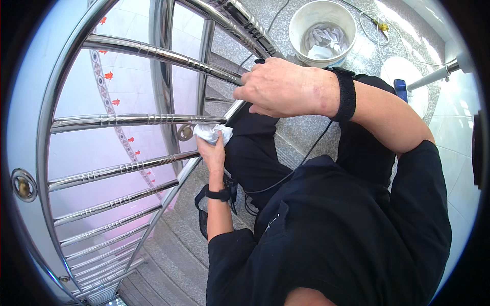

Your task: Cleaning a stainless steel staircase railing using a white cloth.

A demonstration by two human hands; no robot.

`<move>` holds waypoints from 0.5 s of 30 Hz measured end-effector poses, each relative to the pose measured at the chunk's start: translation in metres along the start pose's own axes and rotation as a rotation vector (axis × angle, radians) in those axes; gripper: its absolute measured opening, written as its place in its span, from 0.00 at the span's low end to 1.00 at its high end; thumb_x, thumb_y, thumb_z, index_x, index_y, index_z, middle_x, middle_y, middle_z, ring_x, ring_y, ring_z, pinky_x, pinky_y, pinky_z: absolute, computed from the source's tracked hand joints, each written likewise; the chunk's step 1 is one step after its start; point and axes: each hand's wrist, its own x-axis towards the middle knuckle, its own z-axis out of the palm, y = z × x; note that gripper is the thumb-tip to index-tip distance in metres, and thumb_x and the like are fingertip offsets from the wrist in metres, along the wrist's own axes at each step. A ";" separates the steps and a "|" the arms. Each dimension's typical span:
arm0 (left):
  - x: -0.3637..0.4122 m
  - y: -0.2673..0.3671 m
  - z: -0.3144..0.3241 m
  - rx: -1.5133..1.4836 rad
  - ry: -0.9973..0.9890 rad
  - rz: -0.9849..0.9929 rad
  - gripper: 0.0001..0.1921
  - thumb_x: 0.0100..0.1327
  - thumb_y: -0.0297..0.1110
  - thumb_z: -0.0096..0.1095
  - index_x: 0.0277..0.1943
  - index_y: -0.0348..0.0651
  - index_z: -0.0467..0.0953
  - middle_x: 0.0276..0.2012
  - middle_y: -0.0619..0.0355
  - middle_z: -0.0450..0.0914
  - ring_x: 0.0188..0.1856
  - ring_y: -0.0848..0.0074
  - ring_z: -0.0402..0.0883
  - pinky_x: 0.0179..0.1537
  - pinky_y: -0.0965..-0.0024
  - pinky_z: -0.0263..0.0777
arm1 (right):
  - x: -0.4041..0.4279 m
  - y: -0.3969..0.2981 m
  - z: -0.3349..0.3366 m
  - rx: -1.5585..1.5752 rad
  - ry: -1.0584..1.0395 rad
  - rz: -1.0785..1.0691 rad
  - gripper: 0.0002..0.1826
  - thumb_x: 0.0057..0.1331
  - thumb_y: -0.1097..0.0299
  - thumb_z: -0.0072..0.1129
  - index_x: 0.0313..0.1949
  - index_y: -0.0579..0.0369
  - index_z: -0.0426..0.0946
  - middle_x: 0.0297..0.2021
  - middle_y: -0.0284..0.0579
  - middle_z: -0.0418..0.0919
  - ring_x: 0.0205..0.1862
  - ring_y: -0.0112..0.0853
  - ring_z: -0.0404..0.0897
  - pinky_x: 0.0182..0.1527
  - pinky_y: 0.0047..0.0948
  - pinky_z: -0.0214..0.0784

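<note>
Bunched white cloth (213, 134) is held in my left hand (212, 151), against the lower rail of a stainless-steel stair railing (145, 119), between two ribbed balusters. Higher up the same railing, my right hand (273, 88) has its fingers curled over the rail at the foot of another baluster (160, 54); the underside of that grip is hidden. A round ring-shaped fitting (186, 132) shows just left of the cloth. Both wrists wear black straps.
A white bucket (293, 28) with wet-looking cloths inside stands on the speckled stone floor beyond my knees. Cables and a yellow connector (383, 26) lie right of it, near a round white base (402, 69) with a metal pole. Stone steps (168, 248) descend at lower left.
</note>
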 end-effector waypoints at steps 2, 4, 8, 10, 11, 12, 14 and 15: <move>-0.004 0.050 -0.005 0.102 0.079 0.081 0.32 0.55 0.36 0.76 0.58 0.30 0.68 0.51 0.40 0.75 0.54 0.50 0.76 0.57 0.54 0.67 | -0.005 0.005 0.003 0.005 -0.007 0.019 0.18 0.62 0.63 0.65 0.47 0.59 0.76 0.35 0.47 0.81 0.42 0.43 0.84 0.44 0.40 0.77; -0.005 0.075 -0.018 0.273 0.180 0.263 0.39 0.53 0.37 0.77 0.62 0.31 0.62 0.54 0.38 0.69 0.59 0.45 0.70 0.59 0.50 0.64 | -0.007 0.004 0.002 0.001 -0.009 0.021 0.18 0.62 0.63 0.65 0.47 0.59 0.76 0.35 0.48 0.81 0.42 0.43 0.83 0.44 0.40 0.77; 0.041 0.093 -0.044 0.677 0.424 0.598 0.37 0.51 0.41 0.77 0.58 0.32 0.65 0.51 0.37 0.65 0.51 0.43 0.67 0.53 0.43 0.61 | -0.004 0.002 0.003 -0.001 -0.037 0.020 0.18 0.62 0.63 0.65 0.47 0.59 0.76 0.35 0.48 0.81 0.42 0.44 0.83 0.44 0.41 0.77; 0.064 0.109 -0.057 0.736 0.453 0.581 0.31 0.47 0.41 0.76 0.51 0.32 0.73 0.58 0.38 0.61 0.59 0.41 0.60 0.59 0.38 0.56 | -0.003 0.000 0.003 0.007 -0.042 0.014 0.17 0.62 0.63 0.64 0.47 0.58 0.76 0.35 0.47 0.81 0.42 0.44 0.83 0.44 0.41 0.77; 0.066 0.117 -0.060 0.740 0.455 0.578 0.31 0.47 0.41 0.76 0.51 0.32 0.73 0.58 0.38 0.61 0.59 0.41 0.60 0.59 0.38 0.56 | -0.002 -0.001 0.003 0.016 -0.043 0.005 0.17 0.62 0.63 0.64 0.47 0.58 0.76 0.34 0.47 0.81 0.42 0.44 0.83 0.44 0.41 0.76; 0.068 0.135 -0.061 0.828 0.446 0.621 0.29 0.46 0.40 0.76 0.50 0.33 0.75 0.61 0.39 0.59 0.62 0.38 0.57 0.62 0.36 0.53 | -0.003 0.000 0.003 0.017 -0.045 0.009 0.17 0.62 0.63 0.64 0.47 0.58 0.76 0.34 0.47 0.81 0.42 0.44 0.83 0.44 0.41 0.76; 0.074 0.138 -0.050 0.914 0.439 0.653 0.27 0.44 0.39 0.76 0.48 0.37 0.79 0.69 0.46 0.53 0.69 0.27 0.45 0.67 0.28 0.46 | -0.004 0.001 0.004 0.024 -0.053 0.000 0.16 0.63 0.62 0.63 0.45 0.58 0.76 0.34 0.47 0.81 0.42 0.44 0.83 0.44 0.42 0.75; 0.073 0.131 -0.047 0.914 0.436 0.654 0.27 0.44 0.39 0.76 0.48 0.37 0.79 0.69 0.46 0.53 0.69 0.27 0.45 0.67 0.28 0.46 | -0.005 0.000 0.003 0.027 -0.054 0.002 0.16 0.63 0.62 0.63 0.45 0.58 0.76 0.34 0.47 0.81 0.42 0.44 0.83 0.44 0.42 0.75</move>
